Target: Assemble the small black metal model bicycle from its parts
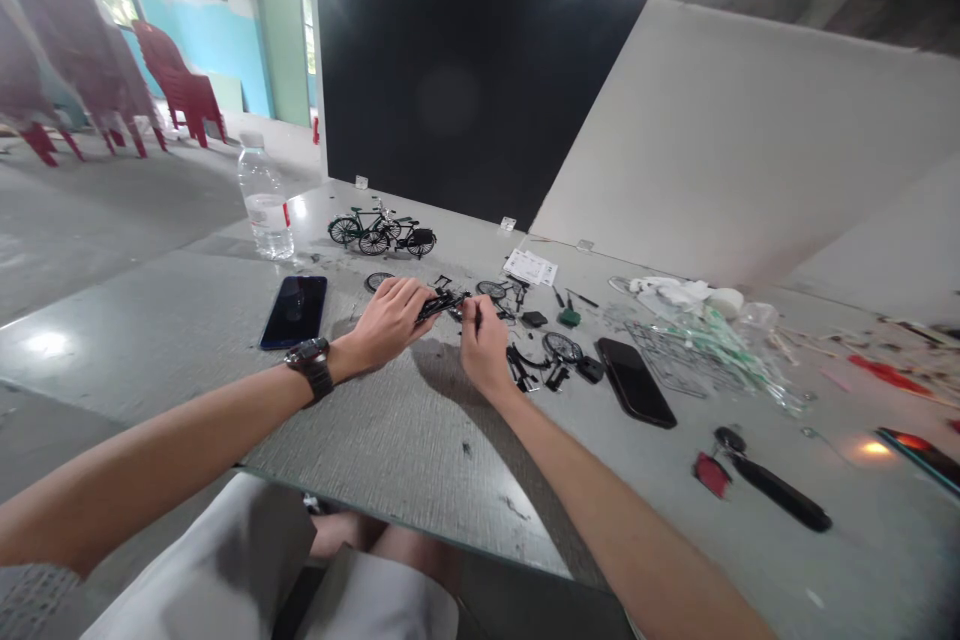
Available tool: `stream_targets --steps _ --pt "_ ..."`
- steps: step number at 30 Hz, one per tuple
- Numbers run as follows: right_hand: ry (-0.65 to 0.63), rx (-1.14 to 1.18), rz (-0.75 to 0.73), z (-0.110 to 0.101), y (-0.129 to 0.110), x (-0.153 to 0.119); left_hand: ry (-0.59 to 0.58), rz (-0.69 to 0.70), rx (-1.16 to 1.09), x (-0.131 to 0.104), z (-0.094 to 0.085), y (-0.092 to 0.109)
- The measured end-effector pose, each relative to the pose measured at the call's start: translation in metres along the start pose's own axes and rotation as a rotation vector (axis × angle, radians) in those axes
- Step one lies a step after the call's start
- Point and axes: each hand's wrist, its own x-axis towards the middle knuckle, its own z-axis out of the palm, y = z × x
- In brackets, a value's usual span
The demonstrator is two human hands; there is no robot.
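Observation:
My left hand (396,318), with a dark watch on the wrist, is closed round one end of a thin black part (441,304). At the part's other end my right hand (484,335) pinches with thumb and fingers. Exactly what its fingertips touch is too small to tell. Around my hands lie small black model bicycle pieces, among them a spoked wheel (562,348), a dark box-like piece (589,369) and a green piece (569,317). Behind my left hand, small assembled model bicycles (384,229) stand upright on the table.
A phone (294,312) and a water bottle (266,205) are at the left. To the right lie another phone (637,382), keys with a black fob (780,492) and clear plastic packaging (720,320). Printed papers (531,267) lie before a black panel (465,70).

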Motion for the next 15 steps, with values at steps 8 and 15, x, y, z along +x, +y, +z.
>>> stream_targets --steps 8,15 --pt "-0.172 -0.086 -0.177 0.001 -0.0065 -0.0052 -0.024 -0.008 -0.02 0.0005 -0.0001 -0.0015" --pt "0.072 0.038 -0.038 -0.0033 -0.0017 0.0 0.007 -0.016 -0.02 0.0012 -0.0015 0.0011"
